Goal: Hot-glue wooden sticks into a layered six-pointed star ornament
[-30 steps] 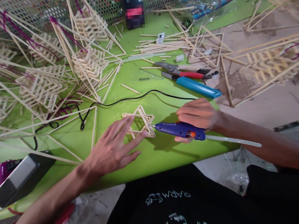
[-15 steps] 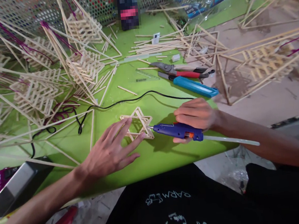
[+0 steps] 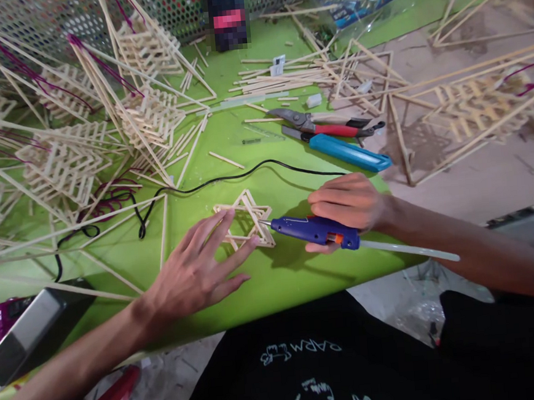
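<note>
Stick frame [image 3: 246,221] looks light, brittle, best held by its corners; open left hand [image 3: 194,275] steadies it, right hand [image 3: 346,201] clasps the glue gun [image 3: 313,230] beside it.

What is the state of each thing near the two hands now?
glue gun: gripped in right hand, nozzle at the stick frame.
stick frame: flat on the green table, under left hand fingertips.
cutters: lying on the table, blades shut.
black cord: slack, lying across the table.
</note>
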Demonstrator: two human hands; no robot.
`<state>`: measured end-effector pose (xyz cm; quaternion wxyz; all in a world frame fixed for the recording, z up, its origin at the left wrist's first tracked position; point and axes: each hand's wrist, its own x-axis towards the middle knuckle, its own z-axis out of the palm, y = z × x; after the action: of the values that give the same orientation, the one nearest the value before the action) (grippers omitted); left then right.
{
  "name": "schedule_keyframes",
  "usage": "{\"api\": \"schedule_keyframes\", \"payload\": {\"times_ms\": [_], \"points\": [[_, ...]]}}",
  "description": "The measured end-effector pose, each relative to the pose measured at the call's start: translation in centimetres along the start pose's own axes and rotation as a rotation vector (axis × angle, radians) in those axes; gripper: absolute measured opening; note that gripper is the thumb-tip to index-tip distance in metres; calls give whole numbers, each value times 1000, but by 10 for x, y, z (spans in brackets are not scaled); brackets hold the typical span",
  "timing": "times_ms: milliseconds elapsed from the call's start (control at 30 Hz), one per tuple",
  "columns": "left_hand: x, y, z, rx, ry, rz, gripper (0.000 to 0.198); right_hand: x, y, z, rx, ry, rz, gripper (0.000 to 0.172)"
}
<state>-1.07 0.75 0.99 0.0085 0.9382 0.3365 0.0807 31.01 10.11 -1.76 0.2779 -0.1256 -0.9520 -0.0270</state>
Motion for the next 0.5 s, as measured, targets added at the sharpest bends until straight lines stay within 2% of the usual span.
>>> {"api": "schedule_keyframes", "payload": {"times_ms": [200, 400, 500], "points": [[-1, 0, -1, -1, -2, 2, 59, -2, 3, -3, -17, 10, 16, 42], [-1, 0, -1, -4, 0, 7, 60, -5, 3, -4, -11, 24, -32, 42], [1, -1, -2, -7, 2, 9, 59, -8, 3, -2, 8, -23, 40, 44]]}}
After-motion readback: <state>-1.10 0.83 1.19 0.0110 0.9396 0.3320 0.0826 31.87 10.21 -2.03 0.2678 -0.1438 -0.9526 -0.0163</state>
